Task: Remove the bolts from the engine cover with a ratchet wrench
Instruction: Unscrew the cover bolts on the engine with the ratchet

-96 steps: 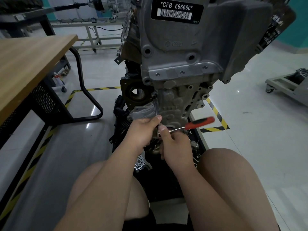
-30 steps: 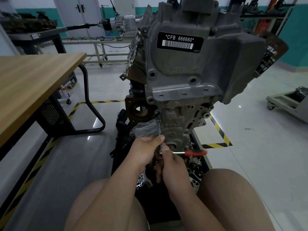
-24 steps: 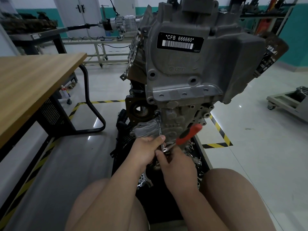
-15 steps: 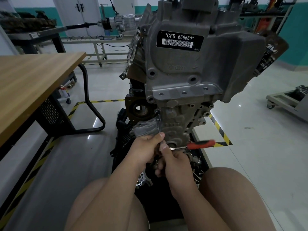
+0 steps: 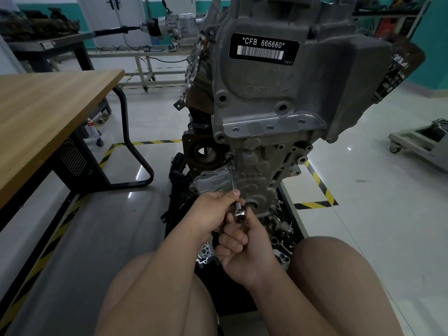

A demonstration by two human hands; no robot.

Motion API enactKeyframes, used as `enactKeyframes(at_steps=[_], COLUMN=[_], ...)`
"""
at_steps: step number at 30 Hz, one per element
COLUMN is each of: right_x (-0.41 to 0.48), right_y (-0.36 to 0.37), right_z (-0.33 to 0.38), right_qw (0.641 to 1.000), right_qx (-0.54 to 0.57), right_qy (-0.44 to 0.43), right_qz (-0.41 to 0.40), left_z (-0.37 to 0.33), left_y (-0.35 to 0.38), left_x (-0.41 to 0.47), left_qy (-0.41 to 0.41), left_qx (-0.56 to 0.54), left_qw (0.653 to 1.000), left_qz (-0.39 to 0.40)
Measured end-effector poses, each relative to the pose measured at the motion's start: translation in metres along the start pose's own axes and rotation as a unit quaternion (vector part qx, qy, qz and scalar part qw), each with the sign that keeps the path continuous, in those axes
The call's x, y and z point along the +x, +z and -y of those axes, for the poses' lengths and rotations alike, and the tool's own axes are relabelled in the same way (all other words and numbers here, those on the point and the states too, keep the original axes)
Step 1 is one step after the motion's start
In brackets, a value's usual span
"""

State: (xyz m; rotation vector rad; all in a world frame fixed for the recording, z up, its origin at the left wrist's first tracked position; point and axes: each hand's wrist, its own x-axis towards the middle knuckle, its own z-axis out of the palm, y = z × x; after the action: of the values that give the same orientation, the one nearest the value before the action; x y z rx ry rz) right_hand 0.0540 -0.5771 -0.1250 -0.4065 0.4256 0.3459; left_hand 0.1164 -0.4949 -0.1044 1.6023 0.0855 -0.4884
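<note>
Both hands work the ratchet (image 5: 240, 214) at the cover (image 5: 263, 175), centre of the frame.
The left hand (image 5: 211, 213) pinches the extension (image 5: 232, 178) just above the ratchet's head. The right hand (image 5: 243, 248) is curled round the hidden handle below. The extension runs up to a bolt (image 5: 229, 157) on the cover's left edge.

The engine cover (image 5: 278, 105) is dull grey cast metal and carries a black label (image 5: 263, 50) with white lettering and a white barcode. The ratchet wrench (image 5: 240, 214) shows a shiny silver head and bar. The tabletop (image 5: 48, 112) is light brown with wood grain, on a black frame (image 5: 126, 132). Yellow-and-black striped tape (image 5: 315, 205) crosses a glossy white floor (image 5: 375, 226). The far wall (image 5: 434, 44) is teal.
</note>
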Motion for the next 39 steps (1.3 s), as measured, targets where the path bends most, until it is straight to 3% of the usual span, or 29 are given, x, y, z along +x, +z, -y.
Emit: enactKeyframes(at_steps=[5, 8, 10, 13, 15, 16, 17, 18, 19, 25, 29, 33, 39], right_x=[0.003, 0.004, 0.003, 0.0, 0.0, 0.001, 0.001, 0.0, -0.001, 0.0, 0.001, 0.003, -0.004], right_y=[-0.001, -0.004, -0.008, -0.012, -0.014, -0.015, -0.015, -0.014, -0.014, -0.012, -0.002, 0.003, 0.001], right_z=[-0.001, -0.002, -0.001, 0.006, 0.012, 0.014, 0.015, 0.016, 0.018, 0.013, 0.007, 0.003, 0.007], right_qw=[0.999, 0.978, 0.895, 0.693, 0.566, 0.52, 0.497, 0.498, 0.525, 0.836, 0.954, 0.995, 0.995], right_qx=[-0.046, -0.181, -0.387, -0.631, -0.736, -0.764, -0.776, -0.773, -0.753, -0.44, -0.235, -0.073, 0.087], right_qy=[-0.012, -0.081, -0.183, -0.294, -0.305, -0.309, -0.315, -0.319, -0.328, -0.298, -0.17, -0.058, 0.029], right_qz=[-0.011, -0.066, -0.127, -0.184, -0.213, -0.223, -0.229, -0.229, -0.225, -0.133, -0.071, -0.04, 0.044], left_z=[0.002, 0.003, 0.004, 0.003, 0.003, 0.003, 0.003, 0.002, 0.002, 0.001, 0.0, 0.0, -0.001], left_y=[-0.002, -0.001, 0.0, 0.002, 0.003, 0.004, 0.005, 0.005, 0.006, 0.005, 0.004, 0.005, 0.002], left_x=[0.001, 0.001, 0.001, 0.001, 0.002, 0.002, 0.002, 0.001, 0.001, -0.001, -0.001, -0.002, -0.001], left_qy=[0.022, 0.028, 0.031, 0.031, 0.027, 0.025, 0.024, 0.024, 0.026, 0.025, 0.021, 0.007, 0.001], left_qx=[-0.001, 0.006, -0.001, 0.002, 0.002, 0.0, -0.002, -0.003, -0.005, -0.016, -0.035, -0.027, -0.019], left_qw=[0.999, 0.999, 0.998, 0.998, 0.998, 0.998, 0.998, 0.998, 0.998, 0.999, 0.999, 0.999, 1.0], left_qz=[-0.034, -0.043, -0.049, -0.052, -0.058, -0.059, -0.059, -0.058, -0.058, -0.044, -0.018, -0.02, -0.005])
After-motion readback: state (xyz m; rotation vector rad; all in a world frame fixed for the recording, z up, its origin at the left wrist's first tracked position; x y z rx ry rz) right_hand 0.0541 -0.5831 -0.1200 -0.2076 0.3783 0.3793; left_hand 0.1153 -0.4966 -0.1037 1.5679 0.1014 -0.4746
